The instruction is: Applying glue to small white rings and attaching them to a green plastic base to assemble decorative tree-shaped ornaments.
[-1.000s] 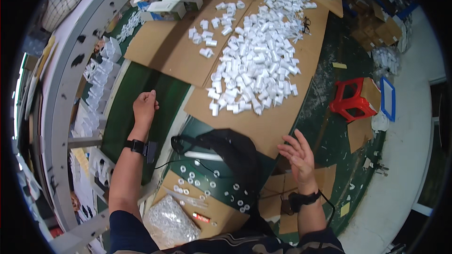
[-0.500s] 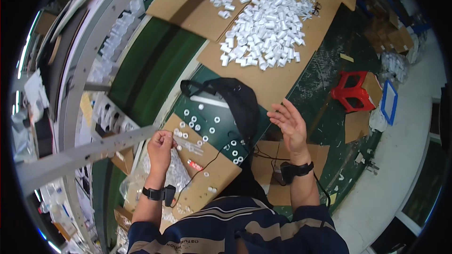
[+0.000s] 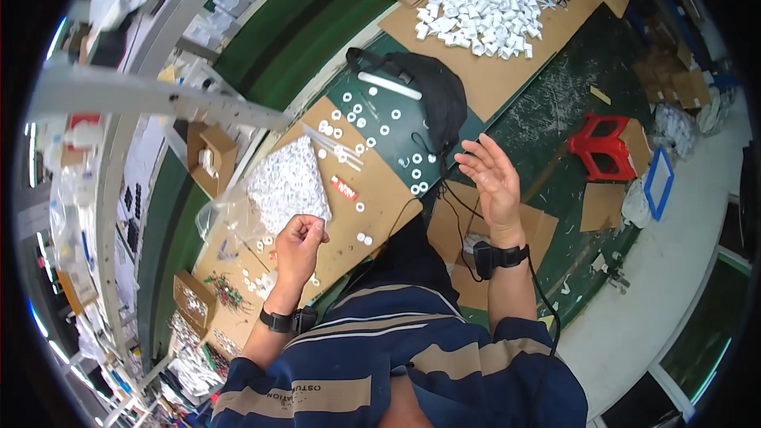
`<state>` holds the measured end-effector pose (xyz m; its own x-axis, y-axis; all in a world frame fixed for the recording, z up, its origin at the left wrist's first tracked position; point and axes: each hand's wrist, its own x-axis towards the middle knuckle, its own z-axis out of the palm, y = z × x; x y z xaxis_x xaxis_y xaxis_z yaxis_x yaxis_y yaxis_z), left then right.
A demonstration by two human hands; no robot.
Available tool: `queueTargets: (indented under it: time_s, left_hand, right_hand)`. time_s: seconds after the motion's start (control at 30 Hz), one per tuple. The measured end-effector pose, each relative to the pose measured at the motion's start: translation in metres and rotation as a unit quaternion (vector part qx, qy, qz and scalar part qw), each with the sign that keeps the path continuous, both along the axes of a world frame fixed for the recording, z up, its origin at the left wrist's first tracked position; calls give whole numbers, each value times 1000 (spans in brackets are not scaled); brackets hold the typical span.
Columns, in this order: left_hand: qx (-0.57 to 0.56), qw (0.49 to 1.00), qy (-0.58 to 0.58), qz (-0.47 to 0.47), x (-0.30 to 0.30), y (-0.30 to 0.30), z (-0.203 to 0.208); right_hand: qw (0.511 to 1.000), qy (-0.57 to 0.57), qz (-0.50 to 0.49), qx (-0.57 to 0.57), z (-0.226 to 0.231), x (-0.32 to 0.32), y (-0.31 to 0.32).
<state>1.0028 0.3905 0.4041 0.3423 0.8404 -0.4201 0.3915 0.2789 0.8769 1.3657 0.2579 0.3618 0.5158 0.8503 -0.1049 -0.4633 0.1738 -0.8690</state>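
My left hand (image 3: 304,247) is closed, thumb against the curled fingers, at the lower edge of a clear plastic bag full of small white parts (image 3: 287,182). Whatever it may hold is too small or hidden to make out. My right hand (image 3: 490,181) is raised to the right, palm turned inward and fingers apart, with nothing in it. Near it lies a black waist bag (image 3: 445,103). White rings (image 3: 361,123) are scattered on the green and cardboard surface. Thin clear strips (image 3: 337,149) and a small red packet (image 3: 343,188) lie beside the plastic bag.
A large heap of white plastic pipe fittings (image 3: 483,12) covers cardboard at the far side. A red stool (image 3: 606,147) and a blue frame (image 3: 658,184) stand at the right. A grey metal bar (image 3: 198,103) crosses the left. Small cardboard boxes (image 3: 210,158) sit along the left edge.
The view has shifted, showing more of the near left bench. My left hand has moved nearer my body and right, from beside the clear strips to below the plastic bag. My right hand stays raised and open.
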Motion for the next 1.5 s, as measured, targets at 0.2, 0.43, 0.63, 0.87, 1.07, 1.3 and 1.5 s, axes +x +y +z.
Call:
queueTargets:
  time_s: [0.2,0.43,0.63,0.87,1.07,1.3,1.5]
  left_hand:
    - [-12,998,59,-30,-143,-91,34]
    - [27,996,77,25,-323,-155,48]
    - [7,996,56,63,-406,-191,34]
    - [5,989,71,132,-464,-221,13]
    - [-23,973,54,222,-509,-259,-2]
    - [-27,952,53,299,-539,-306,-11]
    - [-39,922,72,378,-529,-362,-20]
  right_hand:
    - [999,-4,47,0,26,-123,-52]
    - [991,-81,104,-7,59,-230,-96]
    - [961,-230,142,-63,88,-255,-109]
    - [971,-197,126,-42,105,-261,-90]
    - [965,-182,188,-9,113,-300,-80]
    - [921,-187,324,-107,84,-373,-87]
    - [712,-287,559,-314,5,-327,-90]
